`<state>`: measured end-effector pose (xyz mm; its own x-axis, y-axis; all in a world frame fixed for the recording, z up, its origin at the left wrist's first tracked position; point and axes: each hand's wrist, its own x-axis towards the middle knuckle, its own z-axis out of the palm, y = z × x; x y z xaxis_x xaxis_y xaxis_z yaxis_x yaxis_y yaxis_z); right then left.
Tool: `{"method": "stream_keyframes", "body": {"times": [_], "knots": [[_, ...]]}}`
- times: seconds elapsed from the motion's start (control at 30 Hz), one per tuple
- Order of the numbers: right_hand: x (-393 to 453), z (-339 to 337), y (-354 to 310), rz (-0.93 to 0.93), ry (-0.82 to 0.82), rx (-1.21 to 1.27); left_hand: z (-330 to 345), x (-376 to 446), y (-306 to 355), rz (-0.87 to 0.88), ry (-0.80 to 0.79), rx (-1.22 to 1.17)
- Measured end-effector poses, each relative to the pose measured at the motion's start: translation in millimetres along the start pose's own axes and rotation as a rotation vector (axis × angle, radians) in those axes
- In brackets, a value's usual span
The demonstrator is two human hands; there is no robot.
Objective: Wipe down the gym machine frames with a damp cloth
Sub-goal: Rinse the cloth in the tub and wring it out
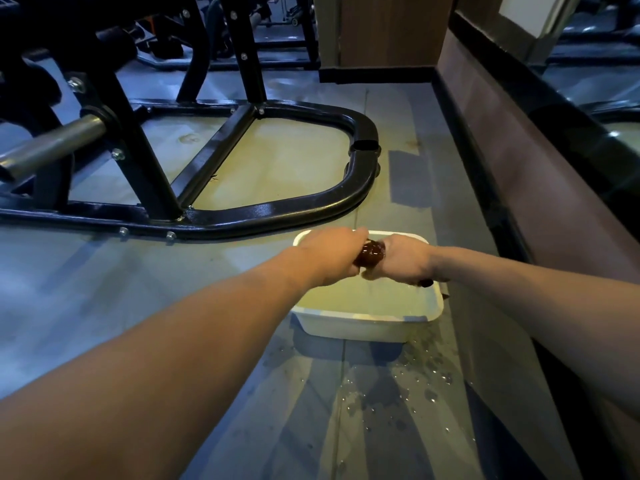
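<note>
Dark, soaked cloth (370,257) is being wrung between my left hand (330,256) and right hand (403,259), both gripping it tight over the white water tub (349,329) on the floor. Wiping the black machine frame (277,211) just beyond probably comes next, once dripping stops.

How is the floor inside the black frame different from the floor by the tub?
The floor inside the frame looks yellowish and smooth; the floor by the tub looks grey-blue. By the tub it is dotted with water drops; inside the frame I see none. A black frame rings the first; the second lies open. Both are flat.
</note>
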<state>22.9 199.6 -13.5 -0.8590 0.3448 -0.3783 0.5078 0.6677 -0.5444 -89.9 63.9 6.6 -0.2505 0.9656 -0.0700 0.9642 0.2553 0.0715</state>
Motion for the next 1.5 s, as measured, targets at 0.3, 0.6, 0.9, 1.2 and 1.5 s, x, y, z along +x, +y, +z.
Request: {"method": "stream_keyframes", "body": {"times": [0.3, 0.6, 0.9, 1.2, 1.5], "knots": [[6, 1, -5, 0.038, 0.161, 0.066, 4, -2, -17, -0.040, 0.134, -0.099], [-8, 10, 5, -0.423, 0.441, -0.208, -28, -6, -26, -0.465, -0.502, -1.376], [-4, -8, -12, -0.201, 0.406, -0.372, -28, -4, -14, -0.386, -0.442, -1.123], [-4, -19, -12, 0.070, -0.045, 0.128, -5, 1, -3, 0.012, 0.134, -0.028], [5, -11, 4, -0.056, 0.203, 0.030, 7, 13, -6, -0.256, 0.097, -0.451]]}}
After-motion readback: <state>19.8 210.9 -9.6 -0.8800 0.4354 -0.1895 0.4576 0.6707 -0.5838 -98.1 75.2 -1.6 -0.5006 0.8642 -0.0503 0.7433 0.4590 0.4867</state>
